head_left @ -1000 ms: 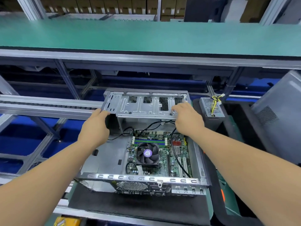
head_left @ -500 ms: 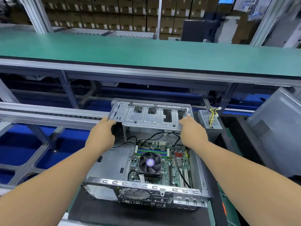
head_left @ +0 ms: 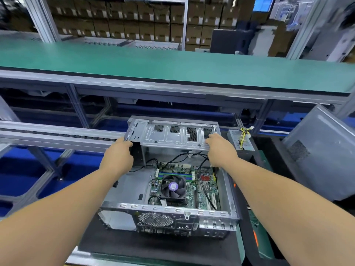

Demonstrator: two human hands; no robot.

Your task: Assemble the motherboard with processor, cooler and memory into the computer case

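Looking down, we saw the computer case [head_left: 123, 191] lying open on a black mat [head_left: 115, 244] on our surface, its rear panel nearest us. Inside it sat the motherboard [head_left: 207, 189], filling the right half of the case floor, with the cooler [head_left: 173, 187] and its purple-labelled fan mounted near the board's middle. The memory [head_left: 173, 173] ran in slots just beyond the cooler. Black cables [head_left: 203, 181] looped over the board's right part and up toward the far end. The left half of the case floor was bare metal.

At the far end, the drive cage [head_left: 169, 135] stood raised above the board. Our left hand [head_left: 117, 158] had its grip curled around the cage's left corner, and our right hand [head_left: 221, 148] had its grip on the cage's right front edge, fingers bent over the metal.

Just beyond the case to the right stood a power supply [head_left: 235, 141] with yellow and black wires. A grey side panel [head_left: 322, 150] leaned further right. A green conveyor [head_left: 172, 68] crossed behind.
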